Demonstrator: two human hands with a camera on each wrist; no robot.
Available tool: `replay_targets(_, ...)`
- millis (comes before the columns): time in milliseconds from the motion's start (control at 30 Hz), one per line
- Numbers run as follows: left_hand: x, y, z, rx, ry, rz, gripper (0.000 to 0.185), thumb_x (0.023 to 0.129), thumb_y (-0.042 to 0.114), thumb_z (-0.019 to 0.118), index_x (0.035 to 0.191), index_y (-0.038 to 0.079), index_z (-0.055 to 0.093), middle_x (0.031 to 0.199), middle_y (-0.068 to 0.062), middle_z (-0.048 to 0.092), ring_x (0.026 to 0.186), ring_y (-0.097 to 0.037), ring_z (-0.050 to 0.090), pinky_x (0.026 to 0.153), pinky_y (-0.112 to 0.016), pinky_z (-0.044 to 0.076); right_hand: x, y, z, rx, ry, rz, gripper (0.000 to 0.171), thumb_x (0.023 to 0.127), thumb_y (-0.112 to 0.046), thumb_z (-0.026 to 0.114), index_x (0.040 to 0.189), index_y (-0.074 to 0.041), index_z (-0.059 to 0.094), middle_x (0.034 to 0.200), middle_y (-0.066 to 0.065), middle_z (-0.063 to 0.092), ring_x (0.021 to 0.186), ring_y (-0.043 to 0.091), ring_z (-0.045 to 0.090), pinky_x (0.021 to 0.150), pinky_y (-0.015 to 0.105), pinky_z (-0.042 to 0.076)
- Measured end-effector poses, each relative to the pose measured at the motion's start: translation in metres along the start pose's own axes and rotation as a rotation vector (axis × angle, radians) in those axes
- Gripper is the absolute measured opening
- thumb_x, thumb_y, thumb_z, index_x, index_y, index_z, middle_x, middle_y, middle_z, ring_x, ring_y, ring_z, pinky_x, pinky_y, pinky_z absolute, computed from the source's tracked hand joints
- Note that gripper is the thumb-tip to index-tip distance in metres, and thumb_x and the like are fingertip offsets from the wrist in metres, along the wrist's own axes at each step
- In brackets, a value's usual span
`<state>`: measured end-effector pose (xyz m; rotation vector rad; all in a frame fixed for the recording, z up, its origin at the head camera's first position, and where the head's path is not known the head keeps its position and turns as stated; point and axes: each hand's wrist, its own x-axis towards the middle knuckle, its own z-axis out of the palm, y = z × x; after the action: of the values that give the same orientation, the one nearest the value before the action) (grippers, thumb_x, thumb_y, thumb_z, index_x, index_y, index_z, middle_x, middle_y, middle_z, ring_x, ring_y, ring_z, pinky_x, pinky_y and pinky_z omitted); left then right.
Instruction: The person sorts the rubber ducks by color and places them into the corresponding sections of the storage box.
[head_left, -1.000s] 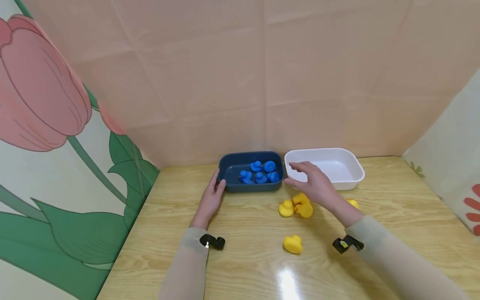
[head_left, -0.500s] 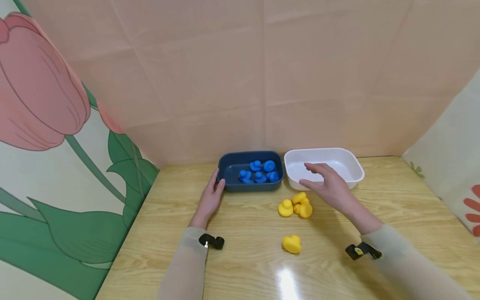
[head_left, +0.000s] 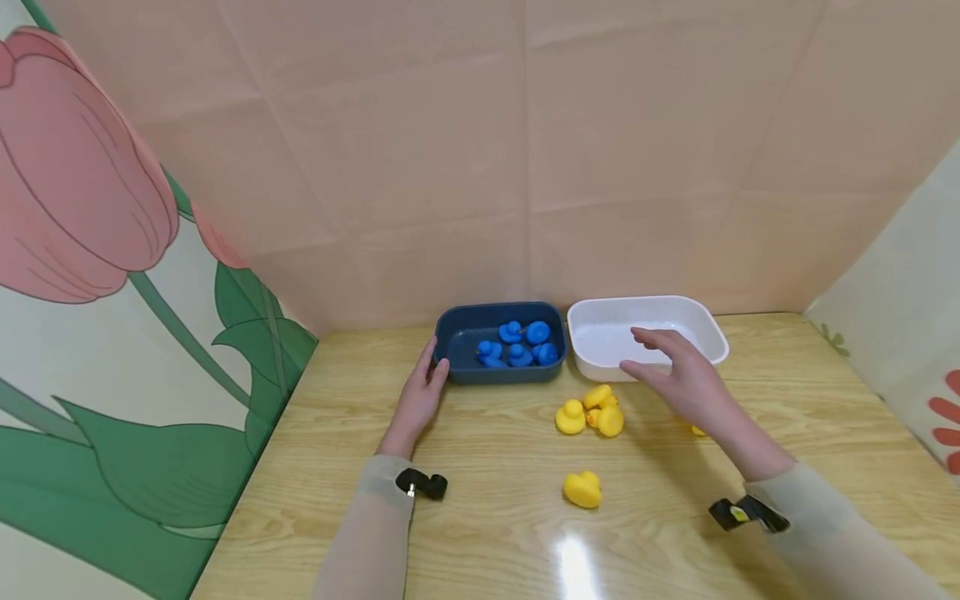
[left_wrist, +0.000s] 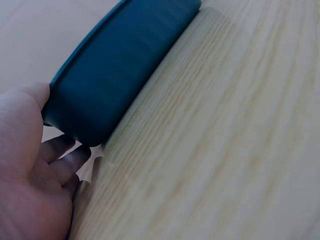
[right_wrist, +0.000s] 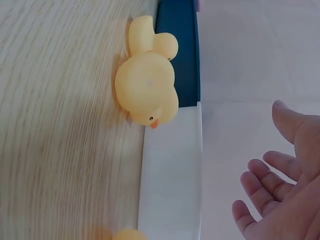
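My left hand (head_left: 419, 403) holds the left end of a dark blue tray (head_left: 501, 374), thumb at the near corner and fingers along the end wall. In the left wrist view, the thumb meets the rim of the tray (left_wrist: 110, 75) and the fingers bend beside its lower edge. Several blue rubber ducks (head_left: 519, 356) lie inside it. My right hand (head_left: 690, 382) hovers over the near edge of a white tray (head_left: 600, 372), fingers spread, holding nothing. Below and left of it is a cluster of yellow rubber ducks (head_left: 571, 417), some tipped over.
One yellow duck (head_left: 582, 489) lies alone nearer the front of the wooden table (head_left: 480, 533). Another yellow duck (head_left: 698, 431) is mostly hidden by the right hand. A pinkish cloth wall (head_left: 420, 167) rises behind the trays, with a tulip-printed panel (head_left: 82, 167) at left.
My right hand has moved rightward and slightly nearer, from the gap between the trays to over the white tray's near edge. My left hand and both trays stay put.
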<state>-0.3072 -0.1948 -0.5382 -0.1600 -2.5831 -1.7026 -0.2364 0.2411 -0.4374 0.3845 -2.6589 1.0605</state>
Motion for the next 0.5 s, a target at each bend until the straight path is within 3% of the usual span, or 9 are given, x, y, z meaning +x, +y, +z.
replay_targets(133, -0.001, 0.001, 0.001, -0.002, -0.003, 0.0, 0.064, 0.118, 0.052, 0.048, 0.177, 0.038, 0.027, 0.181, -0.004, 0.028, 0.165, -0.032, 0.028, 0.133, -0.055, 0.025, -0.004, 0.005, -0.004, -0.001, 0.018, 0.0, 0.067, 0.103, -0.03, 0.083, 0.156, 0.003, 0.058, 0.145, 0.028, 0.062, 0.133, 0.049, 0.057, 0.107, 0.073, 0.045)
replay_targets(333, -0.001, 0.001, 0.001, 0.019, -0.003, -0.017, 0.076, 0.111, 0.071, 0.044, 0.177, 0.038, 0.026, 0.181, -0.003, 0.027, 0.165, -0.03, 0.028, 0.133, -0.053, 0.025, -0.009, 0.01, -0.012, -0.004, 0.026, 0.015, 0.067, 0.104, -0.03, 0.082, 0.157, 0.004, 0.057, 0.146, 0.03, 0.06, 0.133, 0.051, 0.056, 0.106, 0.075, 0.044)
replay_targets(500, -0.001, 0.002, 0.0, 0.026, -0.001, -0.018, 0.077, 0.11, 0.074, 0.044, 0.176, 0.039, 0.026, 0.181, -0.004, 0.028, 0.165, -0.031, 0.028, 0.133, -0.054, 0.025, -0.012, 0.015, -0.021, -0.011, 0.034, 0.03, 0.067, 0.105, -0.029, 0.08, 0.158, 0.004, 0.055, 0.146, 0.031, 0.06, 0.133, 0.051, 0.055, 0.106, 0.076, 0.044)
